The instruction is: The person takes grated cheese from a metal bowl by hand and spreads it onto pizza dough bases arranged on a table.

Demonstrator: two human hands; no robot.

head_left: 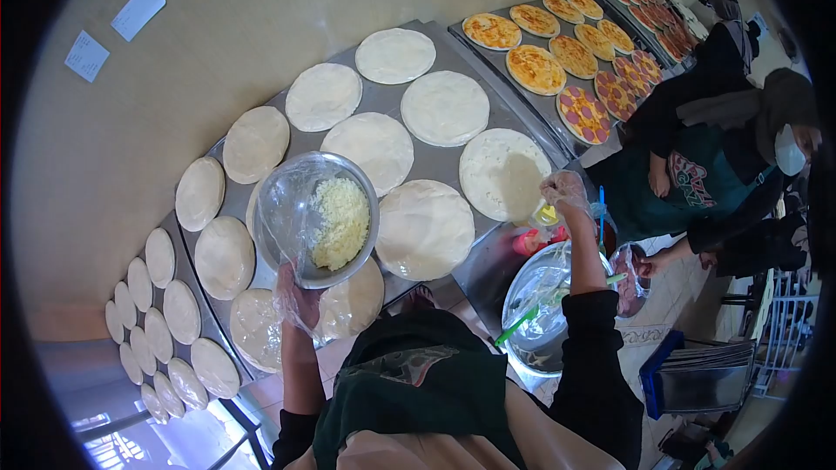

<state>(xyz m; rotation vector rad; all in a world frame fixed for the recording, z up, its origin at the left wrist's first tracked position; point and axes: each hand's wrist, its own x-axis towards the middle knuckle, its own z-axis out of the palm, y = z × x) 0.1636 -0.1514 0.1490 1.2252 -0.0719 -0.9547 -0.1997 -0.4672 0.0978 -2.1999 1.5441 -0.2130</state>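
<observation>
My left hand (299,303), in a clear plastic glove, grips the rim of a metal bowl (277,239). Shredded pale cheese (342,222) is heaped in the bowl's right side, and clear plastic film or glove covers part of its left. The bowl is held over rounds of dough, partly hiding one. My right hand (566,190), also gloved, is curled at the right edge of a dough round (499,172) with pale specks on it; its contents are hidden. Oiled-looking dough rounds (425,231) lie around on the metal table (435,43).
Finished-looking pizzas (535,70) cover trays at the back right. Below my right arm stands a large metal basin (522,296) with a green-handled utensil (520,325). A co-worker (714,178) stands at right, one hand at another bowl (629,283). Smaller dough rounds (182,311) lie left.
</observation>
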